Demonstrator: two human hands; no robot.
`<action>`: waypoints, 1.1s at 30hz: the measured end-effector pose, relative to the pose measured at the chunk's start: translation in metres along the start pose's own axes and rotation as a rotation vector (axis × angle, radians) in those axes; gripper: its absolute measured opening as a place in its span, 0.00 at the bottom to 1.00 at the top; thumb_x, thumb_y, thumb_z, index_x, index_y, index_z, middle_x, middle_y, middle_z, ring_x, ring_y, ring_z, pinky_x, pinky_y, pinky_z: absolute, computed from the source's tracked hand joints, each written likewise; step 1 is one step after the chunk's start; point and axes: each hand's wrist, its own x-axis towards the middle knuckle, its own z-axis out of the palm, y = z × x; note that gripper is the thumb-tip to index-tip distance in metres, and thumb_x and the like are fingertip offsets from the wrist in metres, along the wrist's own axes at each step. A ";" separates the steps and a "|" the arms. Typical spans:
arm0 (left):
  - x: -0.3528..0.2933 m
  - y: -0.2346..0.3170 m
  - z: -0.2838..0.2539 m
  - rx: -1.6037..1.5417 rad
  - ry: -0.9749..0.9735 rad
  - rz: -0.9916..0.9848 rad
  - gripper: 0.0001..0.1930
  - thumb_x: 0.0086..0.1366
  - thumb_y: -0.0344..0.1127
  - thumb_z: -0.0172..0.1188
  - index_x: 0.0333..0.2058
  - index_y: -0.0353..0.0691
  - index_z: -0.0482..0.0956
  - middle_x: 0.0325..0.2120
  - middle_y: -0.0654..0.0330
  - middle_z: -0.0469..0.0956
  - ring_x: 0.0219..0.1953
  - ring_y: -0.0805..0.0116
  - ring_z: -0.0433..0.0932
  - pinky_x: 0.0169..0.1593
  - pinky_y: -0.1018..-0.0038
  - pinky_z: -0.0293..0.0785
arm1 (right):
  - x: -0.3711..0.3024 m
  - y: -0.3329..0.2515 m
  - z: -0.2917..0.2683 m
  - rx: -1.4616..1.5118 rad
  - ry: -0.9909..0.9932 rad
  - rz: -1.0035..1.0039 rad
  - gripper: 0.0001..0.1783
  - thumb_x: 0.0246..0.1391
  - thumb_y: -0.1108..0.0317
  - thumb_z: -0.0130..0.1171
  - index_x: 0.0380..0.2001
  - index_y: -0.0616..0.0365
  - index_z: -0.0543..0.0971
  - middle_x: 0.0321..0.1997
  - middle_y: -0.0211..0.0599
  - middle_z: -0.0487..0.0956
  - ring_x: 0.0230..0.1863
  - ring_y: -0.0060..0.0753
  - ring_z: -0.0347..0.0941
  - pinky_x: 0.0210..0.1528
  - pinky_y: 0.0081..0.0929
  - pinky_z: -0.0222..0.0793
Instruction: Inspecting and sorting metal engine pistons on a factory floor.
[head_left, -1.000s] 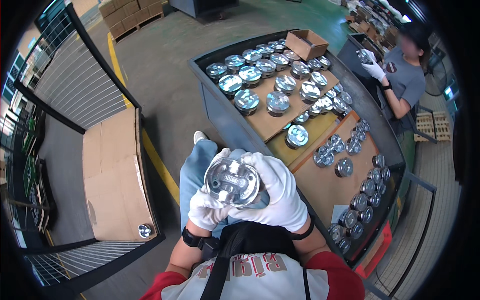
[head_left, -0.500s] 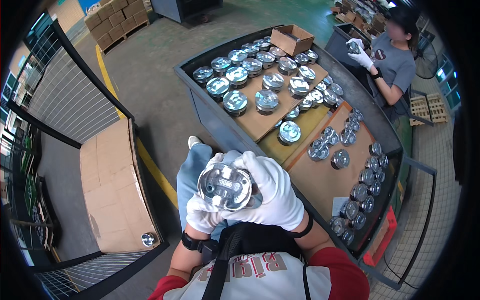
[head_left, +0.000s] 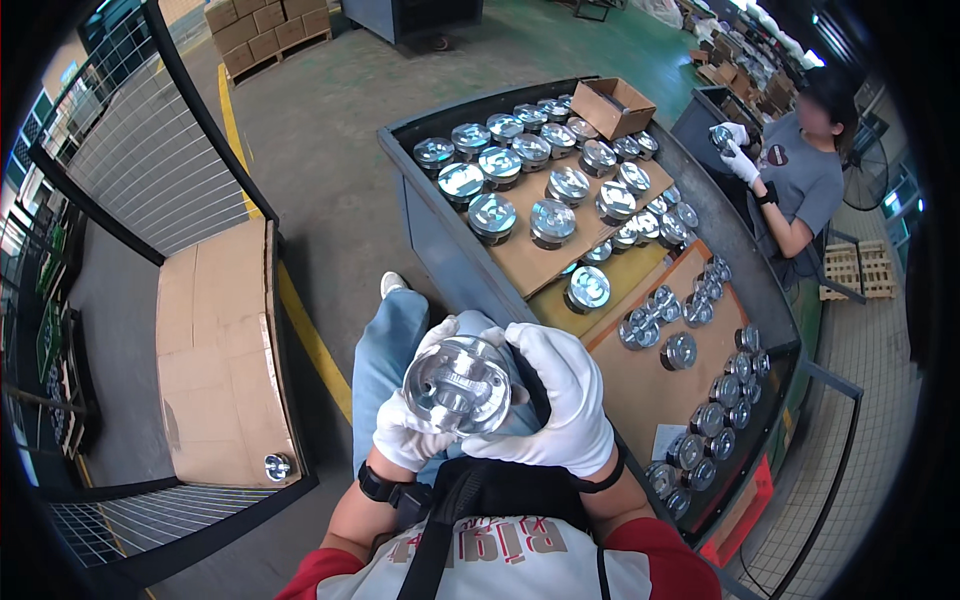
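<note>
Together, left hand (head_left: 408, 432), right hand (head_left: 562, 408), cupping piston (head_left: 458, 385)

Both gloved hands — left hand (head_left: 408, 432), right hand (head_left: 560, 400) — grip a metal piston (head_left: 458, 384).

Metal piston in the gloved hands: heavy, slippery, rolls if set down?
The piston looks like solid machined metal, so probably stiff and heavy for its size; the left hand and right hand both cup it. Its shiny surface may slip against the white gloves. Its round body could roll on its side, though those on the cardboard sheet stand on end.
</note>
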 end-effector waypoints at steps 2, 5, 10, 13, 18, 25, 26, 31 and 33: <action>-0.001 -0.003 -0.005 0.051 0.101 0.016 0.49 0.42 0.28 0.66 0.68 0.35 0.57 0.58 0.43 0.70 0.58 0.45 0.76 0.59 0.51 0.78 | 0.001 -0.001 -0.002 -0.014 -0.023 0.013 0.43 0.33 0.42 0.81 0.46 0.63 0.78 0.45 0.45 0.78 0.46 0.52 0.77 0.48 0.42 0.74; -0.004 -0.002 -0.005 0.199 0.016 0.007 0.56 0.41 0.23 0.67 0.72 0.41 0.52 0.65 0.49 0.64 0.65 0.53 0.68 0.67 0.56 0.67 | -0.003 0.002 -0.002 -0.298 -0.147 -0.072 0.43 0.37 0.37 0.75 0.49 0.60 0.79 0.44 0.40 0.78 0.43 0.48 0.76 0.46 0.42 0.72; 0.005 0.000 0.026 0.505 -0.046 -0.070 0.60 0.38 0.23 0.71 0.72 0.41 0.50 0.68 0.53 0.60 0.69 0.55 0.62 0.70 0.60 0.60 | -0.009 0.001 -0.018 -0.277 -0.196 0.077 0.45 0.37 0.50 0.75 0.60 0.54 0.74 0.46 0.37 0.76 0.45 0.46 0.72 0.49 0.41 0.70; 0.008 0.015 0.019 0.664 -0.312 -0.163 0.50 0.49 0.18 0.67 0.71 0.37 0.52 0.70 0.48 0.56 0.66 0.53 0.66 0.65 0.58 0.67 | -0.008 0.004 -0.065 -0.199 -0.190 0.177 0.49 0.35 0.55 0.74 0.62 0.61 0.69 0.45 0.44 0.75 0.45 0.47 0.73 0.47 0.41 0.70; 0.011 0.038 -0.001 1.041 -0.222 -0.167 0.33 0.62 0.23 0.62 0.66 0.32 0.63 0.63 0.47 0.69 0.61 0.58 0.73 0.62 0.63 0.69 | -0.054 0.053 -0.136 -0.663 0.042 0.308 0.44 0.38 0.60 0.72 0.59 0.67 0.69 0.38 0.45 0.78 0.37 0.53 0.76 0.46 0.43 0.72; -0.009 0.033 -0.007 1.073 -0.003 -0.274 0.29 0.65 0.25 0.62 0.64 0.30 0.66 0.56 0.50 0.76 0.57 0.61 0.76 0.62 0.66 0.69 | -0.145 0.170 -0.117 -0.681 -0.575 0.916 0.29 0.39 0.51 0.69 0.40 0.61 0.80 0.42 0.58 0.81 0.46 0.56 0.79 0.52 0.43 0.75; -0.009 0.034 -0.004 1.123 -0.001 -0.290 0.29 0.65 0.26 0.62 0.64 0.30 0.67 0.56 0.50 0.76 0.57 0.61 0.76 0.62 0.66 0.69 | -0.148 0.178 -0.113 -0.611 -0.582 0.977 0.29 0.40 0.51 0.69 0.41 0.61 0.79 0.44 0.58 0.80 0.48 0.57 0.78 0.54 0.43 0.74; -0.011 0.042 -0.013 1.230 0.002 -0.259 0.27 0.67 0.28 0.62 0.64 0.31 0.67 0.56 0.51 0.77 0.56 0.63 0.76 0.61 0.68 0.69 | -0.168 0.182 -0.103 -0.771 -0.485 0.914 0.36 0.40 0.48 0.72 0.51 0.57 0.75 0.52 0.53 0.75 0.57 0.55 0.71 0.58 0.43 0.72; -0.011 0.043 -0.019 1.207 0.015 -0.247 0.27 0.67 0.28 0.61 0.64 0.31 0.67 0.56 0.52 0.77 0.56 0.64 0.76 0.61 0.68 0.69 | -0.182 0.185 -0.119 -0.730 -0.431 0.719 0.40 0.40 0.44 0.72 0.53 0.55 0.74 0.52 0.50 0.75 0.57 0.54 0.72 0.57 0.43 0.72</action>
